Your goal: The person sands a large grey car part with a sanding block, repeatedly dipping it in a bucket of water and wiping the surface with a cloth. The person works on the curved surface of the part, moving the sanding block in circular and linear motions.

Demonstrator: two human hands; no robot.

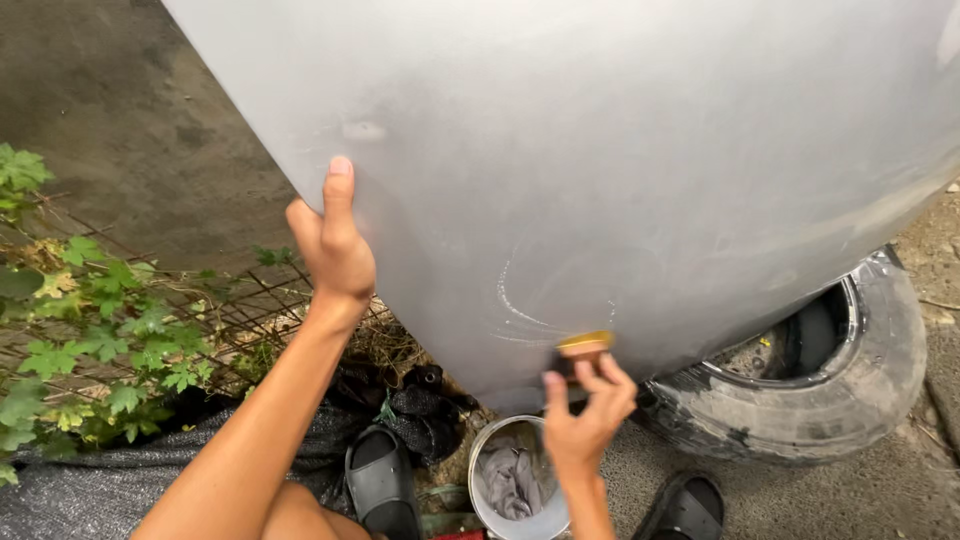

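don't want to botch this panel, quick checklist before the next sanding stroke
1. Left hand steadying the grey panel: ok, it lies flat on the surface near the panel's edge.
2. Right hand gripping the sanding block: ok, fingers wrap it from below.
3. Block flat against the panel: ok as far as seen, its yellow face meets the surface.
4. Panel supported: ok, it rests above the old tyre.
5. Bucket with a grey cloth within reach: ok, right below the block.
6. Water in the bucket: cannot tell.
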